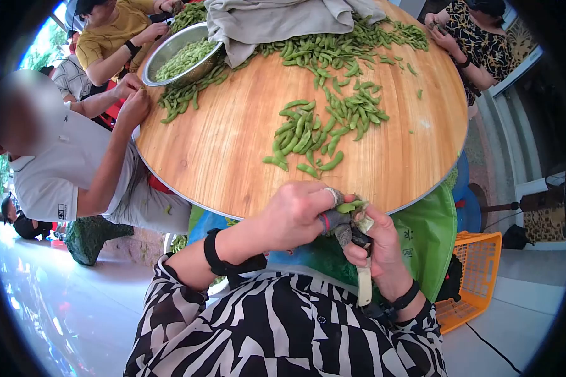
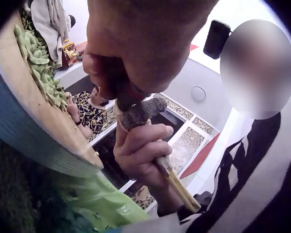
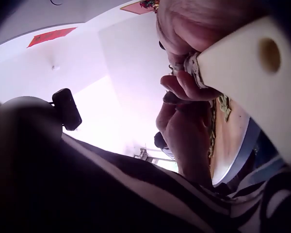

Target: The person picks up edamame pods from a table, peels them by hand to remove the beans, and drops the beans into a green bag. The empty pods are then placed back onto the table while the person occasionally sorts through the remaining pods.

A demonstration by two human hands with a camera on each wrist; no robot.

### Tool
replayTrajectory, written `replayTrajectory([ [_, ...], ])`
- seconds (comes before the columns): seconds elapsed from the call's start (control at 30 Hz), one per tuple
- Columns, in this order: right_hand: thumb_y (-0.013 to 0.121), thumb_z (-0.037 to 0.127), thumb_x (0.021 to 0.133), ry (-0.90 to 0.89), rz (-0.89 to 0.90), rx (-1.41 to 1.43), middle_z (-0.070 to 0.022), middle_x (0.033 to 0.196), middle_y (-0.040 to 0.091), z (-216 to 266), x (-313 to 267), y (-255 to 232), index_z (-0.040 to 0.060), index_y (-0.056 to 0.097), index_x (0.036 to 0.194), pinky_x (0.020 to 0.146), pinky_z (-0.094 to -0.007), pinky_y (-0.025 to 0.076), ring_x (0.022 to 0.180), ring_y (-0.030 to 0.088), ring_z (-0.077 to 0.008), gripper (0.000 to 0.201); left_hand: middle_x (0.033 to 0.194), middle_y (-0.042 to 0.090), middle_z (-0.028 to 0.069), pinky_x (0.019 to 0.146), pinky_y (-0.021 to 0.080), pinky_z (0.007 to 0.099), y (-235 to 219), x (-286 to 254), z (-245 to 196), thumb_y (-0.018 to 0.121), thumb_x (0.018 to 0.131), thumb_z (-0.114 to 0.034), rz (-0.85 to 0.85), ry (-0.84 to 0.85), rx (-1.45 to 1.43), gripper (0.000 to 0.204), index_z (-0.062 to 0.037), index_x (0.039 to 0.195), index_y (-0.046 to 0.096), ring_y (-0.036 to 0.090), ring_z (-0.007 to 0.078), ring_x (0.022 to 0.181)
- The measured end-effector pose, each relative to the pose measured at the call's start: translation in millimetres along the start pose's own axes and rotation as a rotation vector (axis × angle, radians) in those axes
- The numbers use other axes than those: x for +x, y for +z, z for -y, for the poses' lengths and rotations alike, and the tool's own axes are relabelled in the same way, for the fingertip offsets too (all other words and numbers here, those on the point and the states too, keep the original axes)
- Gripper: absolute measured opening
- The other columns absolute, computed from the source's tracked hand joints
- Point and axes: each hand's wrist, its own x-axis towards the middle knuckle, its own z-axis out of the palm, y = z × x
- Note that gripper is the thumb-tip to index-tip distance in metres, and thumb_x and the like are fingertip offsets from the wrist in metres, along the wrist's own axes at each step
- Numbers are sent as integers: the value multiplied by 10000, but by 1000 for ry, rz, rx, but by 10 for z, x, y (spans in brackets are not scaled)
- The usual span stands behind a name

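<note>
Surface, round, pale wood (image 1: pixel 220 157): in front of me, loose pods over its far part.

Plastic sheet, bright green (image 1: pixel 424 229): below the surface's near edge, just beyond my hands. Best to work above it, I judge, so that scraps drop there.

Cloth, grey (image 1: pixel 277 19): heaped at the far side, on and against the pods.

Crate, orange (image 1: pixel 487 270): low on my right, well apart from the work.

Bowl, metal (image 1: pixel 204 70): far left on the surface, holding pale green pieces, pods against its side.

Near pile of pods (image 1: pixel 300 133): just beyond my hands, a handy supply within reach.

Left hand (image 1: pixel 292 213): fingers bent inward, pinching one pod. A light, steady pinch should serve; squeezing could bruise it.

Right hand (image 1: pixel 383 245): closed round a tool, meeting my left. Small, controlled movements from the fingers seem safer than a sweep of the wrist.

Tool handle, cream (image 1: pixel 364 286): a hole at its butt, pointing back towards me. Working end hidden, so fingertips deserve extra care.

Finger covers, grey (image 1: pixel 334 220): at the meeting of both hands; worth keeping between skin and tool.

Green pod (image 1: pixel 348 206): in the pinch, partly hidden, clear of the surface. Its end is best left exposed.
</note>
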Motion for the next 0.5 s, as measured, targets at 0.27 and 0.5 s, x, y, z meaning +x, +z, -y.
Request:
replayTrajectory([
  [0.27,504,82,942,-44,-17,-121,-166,931,625,58,-26,-86,13,515,1295,355,-224,363,470,502,-141,359,599,599,26,443,388,215,-23,87,11,633,904,-165,220,-732,-1015,152,-25,912,693,560,54,530],
  [0.5,520,75,925,-101,-58,-332,-119,865,619,135,-37,-55,-26,543,1231,373,-204,353,467,486,-101,323,625,598,-1,452,383,191,-34,106,8,582,940,-201,340,-721,-880,176,-46,938,665,531,45,520],
])
